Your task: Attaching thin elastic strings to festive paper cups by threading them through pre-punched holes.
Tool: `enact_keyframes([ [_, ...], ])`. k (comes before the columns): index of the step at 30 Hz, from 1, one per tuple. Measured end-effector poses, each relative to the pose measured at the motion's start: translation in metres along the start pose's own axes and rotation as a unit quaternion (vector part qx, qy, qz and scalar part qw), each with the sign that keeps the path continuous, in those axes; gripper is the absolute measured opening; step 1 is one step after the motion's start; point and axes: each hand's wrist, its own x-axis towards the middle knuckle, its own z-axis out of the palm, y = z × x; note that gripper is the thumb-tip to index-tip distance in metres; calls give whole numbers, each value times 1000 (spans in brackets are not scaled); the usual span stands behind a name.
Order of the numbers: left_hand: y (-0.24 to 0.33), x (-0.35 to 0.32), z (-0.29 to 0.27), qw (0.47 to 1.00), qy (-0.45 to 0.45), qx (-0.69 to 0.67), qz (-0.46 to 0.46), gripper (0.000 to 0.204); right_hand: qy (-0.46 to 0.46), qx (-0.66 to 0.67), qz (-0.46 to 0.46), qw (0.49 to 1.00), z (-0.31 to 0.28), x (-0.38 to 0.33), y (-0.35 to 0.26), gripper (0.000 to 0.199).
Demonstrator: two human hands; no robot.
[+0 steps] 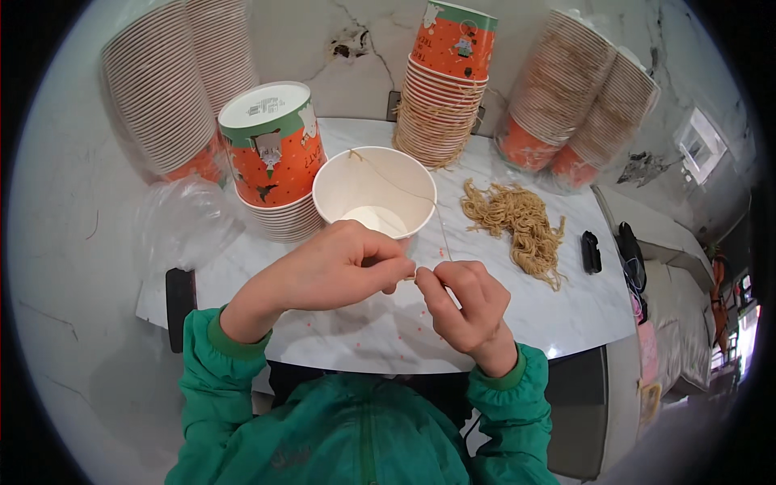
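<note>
I have the left hand (335, 263) and right hand (475, 305) pinched closed on thin tan twine (444, 231), fingertips nearly meeting. The twine drapes across the smooth white open paper bucket (376, 186) just beyond. Left of that, stacked orange-and-green buckets (271, 166) bear printed lettering; rightward lies a crinkled yarn heap (521, 229).

Black letters stand on the orange-and-green cup (279, 174) at left — with tiny print on its white bottom (284, 95). The back stack's top cup (453, 40) has letters too.
</note>
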Motion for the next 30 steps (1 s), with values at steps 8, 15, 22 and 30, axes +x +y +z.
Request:
enact_keyframes([
  [8,-7,0,8,998,-38,-28,29,23,-39,-72,-29,996,-9,-3,-4,36],
  [15,-13,-1,19,985,71,83,131,13,-35,136,185,973,2,-9,-9,23],
  [22,-27,3,28,900,169,279,288,11,-79,332,366,866,3,-7,-5,13],
  [30,-36,14,30,808,251,419,329,17,-36,413,498,761,22,-17,-2,6],
])
